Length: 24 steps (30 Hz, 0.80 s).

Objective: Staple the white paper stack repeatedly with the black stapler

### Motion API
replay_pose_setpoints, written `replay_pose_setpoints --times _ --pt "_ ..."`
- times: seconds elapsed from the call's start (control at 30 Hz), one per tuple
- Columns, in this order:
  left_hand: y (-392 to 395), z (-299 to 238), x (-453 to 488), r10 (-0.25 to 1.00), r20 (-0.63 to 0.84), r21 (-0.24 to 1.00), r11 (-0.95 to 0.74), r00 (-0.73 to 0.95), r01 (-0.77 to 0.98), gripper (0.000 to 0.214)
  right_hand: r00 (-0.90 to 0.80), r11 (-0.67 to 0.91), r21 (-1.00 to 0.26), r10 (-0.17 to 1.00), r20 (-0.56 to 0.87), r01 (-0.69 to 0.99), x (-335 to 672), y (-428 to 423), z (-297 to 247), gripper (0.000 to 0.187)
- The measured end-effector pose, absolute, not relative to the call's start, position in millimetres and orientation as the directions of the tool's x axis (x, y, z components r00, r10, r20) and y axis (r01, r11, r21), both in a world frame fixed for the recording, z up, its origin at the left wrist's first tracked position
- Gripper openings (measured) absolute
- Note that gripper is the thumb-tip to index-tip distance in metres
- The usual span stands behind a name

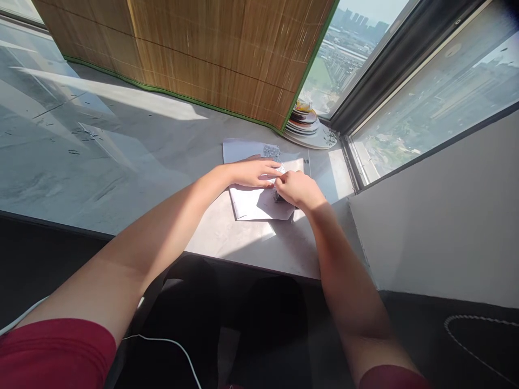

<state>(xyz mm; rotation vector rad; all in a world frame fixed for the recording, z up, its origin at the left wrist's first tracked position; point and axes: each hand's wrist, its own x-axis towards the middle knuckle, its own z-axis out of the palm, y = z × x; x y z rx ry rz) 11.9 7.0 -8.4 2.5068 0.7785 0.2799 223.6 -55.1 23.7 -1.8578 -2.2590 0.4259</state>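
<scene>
A white sheet of paper (248, 204), seemingly folded or stacked, lies on the grey marbled ledge. My left hand (254, 172) rests flat on it with fingers stretched to the right. Close against those fingertips, my right hand (299, 188) is closed over the sheet's right side. What its fingers grip is hidden under the hand. A dark patterned patch (279, 198) shows just below the right fingers; I cannot tell whether it is drawn or a separate piece. Dense dark markings (271, 151) cover part of the paper's upper edge.
A bamboo blind (203, 48) with green edging hangs behind the ledge (162, 156). Stacked plates (306, 129) stand in the corner by the window frame (389, 59). A white wall (438, 216) borders the right side. Small dark scraps (75, 152) lie far left. A white cable (170, 341) hangs below.
</scene>
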Motion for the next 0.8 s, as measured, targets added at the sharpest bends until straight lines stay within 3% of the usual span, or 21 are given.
replay_pose_setpoints --times 0.17,0.37,0.5,0.57,0.7,0.8 --pt "8.0 -9.4 11.7 0.584 0.051 0.521 -0.708 0.810 0.478 0.058 -0.265 0.251 -0.285 0.964 -0.009 0.925 217.9 -60.3 17.8 0.036" --pt "8.5 -8.8 11.1 0.586 0.056 0.507 -0.714 0.808 0.482 0.058 -0.267 0.253 -0.174 0.962 -0.062 0.952 200.6 -74.7 28.1 0.030" --pt "7.1 -6.4 9.4 0.564 0.059 0.518 -0.723 0.824 0.458 0.055 -0.261 0.219 -0.359 0.963 -0.071 0.907 215.0 -68.0 40.9 0.044" --pt "6.2 -5.1 8.2 0.558 0.061 0.518 -0.726 0.828 0.451 0.055 -0.366 0.277 -0.495 0.926 -0.091 0.824 233.3 -59.2 46.9 0.054" --pt "5.9 -3.8 5.8 0.562 0.060 0.496 -0.734 0.825 0.464 0.060 -0.699 0.438 -0.702 0.705 -0.120 0.562 274.8 -38.9 52.1 0.058" --pt "6.8 -4.6 4.5 0.563 0.068 0.488 -0.739 0.824 0.465 0.064 -0.790 0.454 -0.752 0.597 -0.140 0.477 299.5 -28.6 51.6 0.064"
